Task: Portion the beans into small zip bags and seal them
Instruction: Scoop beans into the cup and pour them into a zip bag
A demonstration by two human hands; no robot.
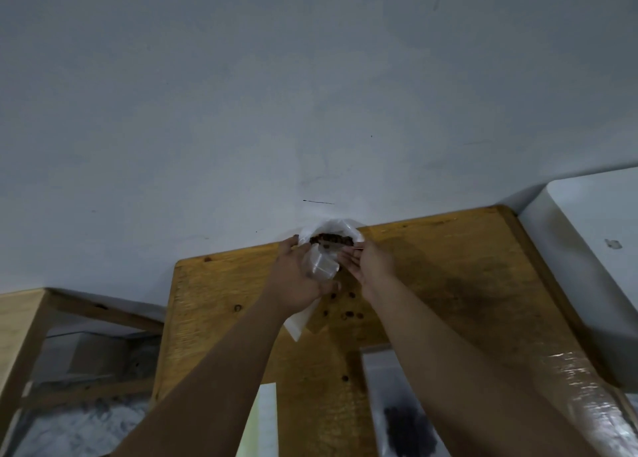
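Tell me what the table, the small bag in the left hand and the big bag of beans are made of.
Table: wood, yellowish-brown with visible grain and dark knots.
Small zip bag in the left hand: thin clear plastic film, glossy and creased, see-through.
Large bag holding beans: likely soft plastic, white or frosted, with a crumpled rim.

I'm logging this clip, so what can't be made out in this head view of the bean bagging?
All in the head view:
Small zip bag: beans inside or not; left hand covers part, plastic blurred.
Right hand: whether its fingertips pinch anything; too small.
Filled bag at bottom: its seal; cut off by the bottom edge, right forearm across it.
White bean sack: how full; hands hide its body.
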